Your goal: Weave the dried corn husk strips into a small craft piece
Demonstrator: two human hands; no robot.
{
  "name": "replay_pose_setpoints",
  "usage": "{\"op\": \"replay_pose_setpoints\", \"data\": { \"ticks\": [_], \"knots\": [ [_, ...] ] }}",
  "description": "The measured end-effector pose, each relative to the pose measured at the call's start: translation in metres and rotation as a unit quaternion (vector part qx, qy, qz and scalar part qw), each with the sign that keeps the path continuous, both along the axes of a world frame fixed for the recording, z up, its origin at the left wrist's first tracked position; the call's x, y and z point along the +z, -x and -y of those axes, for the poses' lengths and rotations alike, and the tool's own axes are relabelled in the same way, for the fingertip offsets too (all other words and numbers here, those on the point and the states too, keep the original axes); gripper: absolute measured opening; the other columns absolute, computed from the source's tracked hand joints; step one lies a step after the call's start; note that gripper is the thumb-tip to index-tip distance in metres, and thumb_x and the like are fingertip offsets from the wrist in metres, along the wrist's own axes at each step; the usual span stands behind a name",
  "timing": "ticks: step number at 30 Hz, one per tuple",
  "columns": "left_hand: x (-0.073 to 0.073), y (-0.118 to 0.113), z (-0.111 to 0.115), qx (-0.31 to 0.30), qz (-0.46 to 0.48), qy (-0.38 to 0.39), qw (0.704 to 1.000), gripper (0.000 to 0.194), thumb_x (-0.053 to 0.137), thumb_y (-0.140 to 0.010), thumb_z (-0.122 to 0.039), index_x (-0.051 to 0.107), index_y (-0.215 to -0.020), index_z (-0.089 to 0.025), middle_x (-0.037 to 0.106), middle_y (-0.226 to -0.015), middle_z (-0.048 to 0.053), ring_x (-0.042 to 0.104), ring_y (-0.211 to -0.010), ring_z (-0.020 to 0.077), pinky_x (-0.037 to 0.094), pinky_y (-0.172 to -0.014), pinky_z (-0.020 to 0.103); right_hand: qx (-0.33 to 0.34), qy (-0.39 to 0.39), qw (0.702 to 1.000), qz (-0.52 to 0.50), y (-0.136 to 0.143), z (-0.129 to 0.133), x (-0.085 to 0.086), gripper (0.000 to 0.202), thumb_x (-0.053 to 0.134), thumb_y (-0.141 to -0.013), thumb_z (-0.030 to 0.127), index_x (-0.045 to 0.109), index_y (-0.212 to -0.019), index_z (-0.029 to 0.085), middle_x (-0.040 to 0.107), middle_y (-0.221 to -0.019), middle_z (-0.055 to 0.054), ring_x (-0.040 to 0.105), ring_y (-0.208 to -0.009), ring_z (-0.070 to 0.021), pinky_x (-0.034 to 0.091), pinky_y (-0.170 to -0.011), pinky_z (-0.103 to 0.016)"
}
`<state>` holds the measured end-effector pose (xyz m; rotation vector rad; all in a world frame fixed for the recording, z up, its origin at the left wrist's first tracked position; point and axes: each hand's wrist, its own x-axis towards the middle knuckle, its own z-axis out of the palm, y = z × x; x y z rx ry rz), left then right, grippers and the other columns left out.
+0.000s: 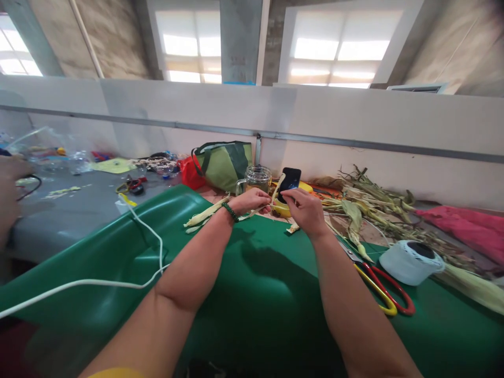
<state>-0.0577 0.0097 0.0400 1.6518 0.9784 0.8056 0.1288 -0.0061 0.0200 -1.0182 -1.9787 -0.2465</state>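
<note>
My left hand, with a dark green bead bracelet at the wrist, pinches a pale corn husk strip that stands up from its fingertips. Close to the strip, my right hand is closed in a pinch; what lies between its fingers is too small to make out. More husk pieces lie under and left of my left wrist. A small husk scrap rests on the green mat below my right hand. Behind the hands stand a glass mug and an upright phone.
Red-and-yellow-handled scissors and a white spool of thread lie at right. Dried husks are heaped behind them. A white cable crosses the mat's left. At back stands a green bag. Another person's blurred hand shows at far left.
</note>
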Motion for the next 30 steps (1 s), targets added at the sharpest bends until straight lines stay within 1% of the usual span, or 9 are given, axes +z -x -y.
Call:
{"op": "replay_pose_setpoints", "data": {
  "ticks": [4,8,15,17,19,22,24,26,30],
  "knots": [
    [-0.004,-0.001,0.000,-0.019,-0.054,-0.083,0.995,0.014,0.068,-0.067,-0.020,0.068,-0.070,-0.007,0.057,-0.053,-0.001,0.047,-0.050,0.0060,0.039,-0.053,0.019,0.056,-0.008,0.996,0.075,0.006,0.005,0.001,0.033,0.048,-0.087,0.013,0.069,-0.110,0.023,0.067,-0.121,-0.004,0.066,-0.100,-0.0159,0.048,-0.079,-0.024],
    [-0.005,0.000,0.001,-0.013,-0.116,-0.138,0.984,0.014,0.064,-0.068,-0.020,0.070,-0.070,-0.007,0.056,-0.052,-0.001,0.045,-0.049,0.0060,0.036,-0.052,0.019,0.044,0.083,0.985,0.144,0.002,-0.001,0.002,0.023,0.052,-0.087,0.018,0.074,-0.094,0.021,0.074,-0.094,-0.006,0.067,-0.081,-0.0173,0.045,-0.071,-0.025],
    [-0.002,0.001,0.000,-0.052,-0.219,-0.199,0.954,0.017,0.061,-0.072,-0.019,0.073,-0.079,-0.009,0.063,-0.060,0.001,0.051,-0.056,0.0082,0.037,-0.054,0.018,0.100,0.214,0.971,0.045,-0.009,-0.013,-0.003,0.018,0.057,-0.081,0.023,0.073,-0.075,0.016,0.067,-0.062,0.000,0.054,-0.056,-0.0118,0.037,-0.056,-0.022],
    [-0.003,-0.002,-0.001,-0.021,-0.233,-0.224,0.946,0.017,0.060,-0.073,-0.017,0.073,-0.081,-0.009,0.065,-0.064,0.001,0.054,-0.059,0.0099,0.041,-0.058,0.020,0.085,0.215,0.972,0.036,-0.011,-0.018,-0.006,0.018,0.056,-0.080,0.022,0.071,-0.074,0.016,0.067,-0.062,-0.001,0.055,-0.058,-0.0127,0.037,-0.056,-0.023],
    [-0.003,-0.004,-0.001,0.059,-0.200,-0.294,0.933,0.018,0.060,-0.076,-0.017,0.073,-0.087,-0.012,0.068,-0.073,0.003,0.058,-0.068,0.0125,0.045,-0.067,0.023,0.044,0.180,0.983,0.018,-0.014,-0.023,-0.009,0.019,0.053,-0.080,0.022,0.070,-0.075,0.017,0.068,-0.067,-0.003,0.057,-0.063,-0.0147,0.039,-0.060,-0.024],
    [0.001,-0.003,-0.001,0.277,-0.116,-0.442,0.845,0.016,0.059,-0.083,-0.025,0.071,-0.088,-0.016,0.068,-0.085,0.006,0.060,-0.082,0.0165,0.045,-0.081,0.029,-0.032,0.103,0.994,-0.023,-0.016,-0.025,-0.011,0.019,0.051,-0.083,0.024,0.069,-0.080,0.019,0.070,-0.075,-0.005,0.061,-0.069,-0.0179,0.041,-0.066,-0.027],
    [0.003,-0.002,0.000,0.386,-0.094,-0.476,0.785,0.025,0.050,-0.089,-0.030,0.070,-0.082,-0.016,0.067,-0.085,0.008,0.059,-0.085,0.0184,0.043,-0.085,0.033,-0.048,0.066,0.996,-0.034,-0.014,-0.024,-0.011,0.021,0.049,-0.086,0.028,0.068,-0.083,0.020,0.071,-0.078,-0.006,0.062,-0.071,-0.0191,0.043,-0.068,-0.028],
    [0.002,-0.002,0.001,0.379,-0.128,-0.471,0.786,0.031,0.049,-0.090,-0.033,0.069,-0.073,-0.016,0.067,-0.080,0.008,0.058,-0.083,0.0191,0.043,-0.084,0.034,-0.034,0.040,0.998,-0.024,-0.010,-0.021,-0.011,0.024,0.046,-0.089,0.030,0.068,-0.087,0.020,0.072,-0.083,-0.007,0.064,-0.075,-0.0196,0.044,-0.070,-0.028],
    [-0.002,-0.011,0.006,0.304,-0.204,-0.442,0.819,0.023,0.054,-0.088,-0.034,0.072,-0.083,-0.021,0.070,-0.101,0.005,0.056,-0.104,0.0209,0.035,-0.096,0.038,-0.027,0.004,1.000,0.009,-0.005,-0.017,-0.010,0.028,0.043,-0.093,0.031,0.069,-0.091,0.020,0.073,-0.089,-0.008,0.065,-0.080,-0.0199,0.045,-0.072,-0.028]
  ]
}}
